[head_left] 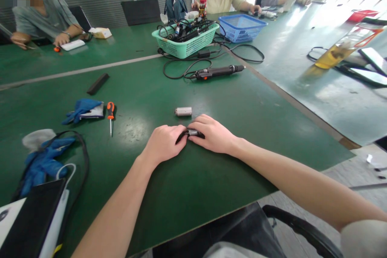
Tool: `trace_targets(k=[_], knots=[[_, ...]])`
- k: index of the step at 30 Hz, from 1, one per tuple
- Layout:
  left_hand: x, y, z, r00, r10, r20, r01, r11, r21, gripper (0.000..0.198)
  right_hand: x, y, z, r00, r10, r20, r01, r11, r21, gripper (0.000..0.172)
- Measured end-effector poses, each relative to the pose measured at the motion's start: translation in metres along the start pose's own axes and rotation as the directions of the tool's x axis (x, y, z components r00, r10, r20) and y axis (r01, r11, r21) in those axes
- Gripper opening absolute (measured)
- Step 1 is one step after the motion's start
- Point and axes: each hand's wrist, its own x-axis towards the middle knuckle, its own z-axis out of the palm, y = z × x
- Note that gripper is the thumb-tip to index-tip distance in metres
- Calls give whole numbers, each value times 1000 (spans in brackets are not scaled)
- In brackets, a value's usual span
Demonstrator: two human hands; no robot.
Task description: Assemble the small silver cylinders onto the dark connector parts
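Near the front of the green table, my left hand (166,142) and my right hand (211,134) meet, both closed around a small dark part with a grey metallic middle (192,132). Fingers cover much of this part, so its kind is unclear. Just beyond the hands a short silver-grey cylinder (184,111) lies on its side. Farther back rests a black electric screwdriver (219,72) with an orange switch and a cable. To the left of my hands is an orange-and-black screwdriver (111,117), its shaft pointing toward me.
Blue gloves (86,109) and a black bar (98,84) lie left; a tablet-like device (36,217) is at front left. Behind stand a green basket (187,49) of cabled tools and a blue basket (242,34). A yellow-liquid bottle (335,54) lies right. Several people sit across.
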Motion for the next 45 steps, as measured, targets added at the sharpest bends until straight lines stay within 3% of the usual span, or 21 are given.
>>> trace_targets(k=[28,45], knots=[[-2,0,1,1000,2,3,-2,1000,27,22,1,-2,1,1000,11,-11,-11,1000,-4,20],[-2,2,0,998,-57,22,56,997,47,19,1,-3,0,1000,18,-7,-18,1000,-25,20]])
